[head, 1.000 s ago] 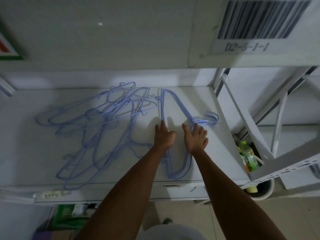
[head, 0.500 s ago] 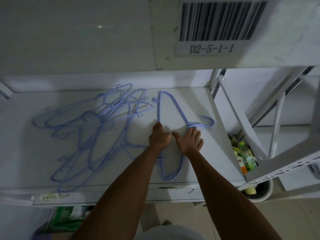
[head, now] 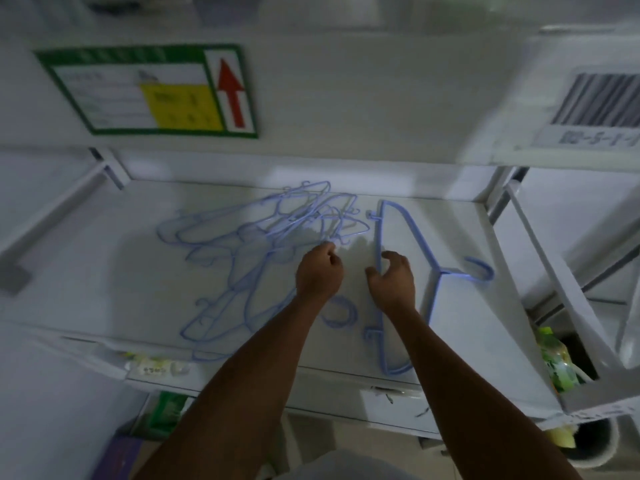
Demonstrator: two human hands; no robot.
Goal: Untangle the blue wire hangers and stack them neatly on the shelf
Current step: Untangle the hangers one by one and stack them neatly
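Head view, only one cam. A white shelf [head: 467,306] holds two groups of blue wire hangers. On the left and centre lies the tangled pile [head: 256,244], many hangers crossed over each other, hooks pointing in diff. directions; one loose hook [head: 337,311] shows near the front, between the two forearms. On the right lies the neat stack [head: 408,233], long bar running front to back, its hook [head: 479,270] pointing to the right side of the shelf. The stack and the pile are near each other but apart at the back.

Left hand [head: 318,271] is at the right edge of the tangled pile, fingers curled closed into a loose fist; it seems to pinch a wire of the pile at the fingertips, but blur makes this not sure. Right hand [head: 393,277] rests at the long bar of the neat stack, fingers bent and partly spread, thumb on the left of the bar; I cannot tell if it grips the bar or only touches it.

Above the shelf, a green-framed label w/ red arrow [head: 156,91] on the left, a barcode sticker [head: 595,105] on the right. Below right, a bin with green-yellow packaging [head: 557,365].
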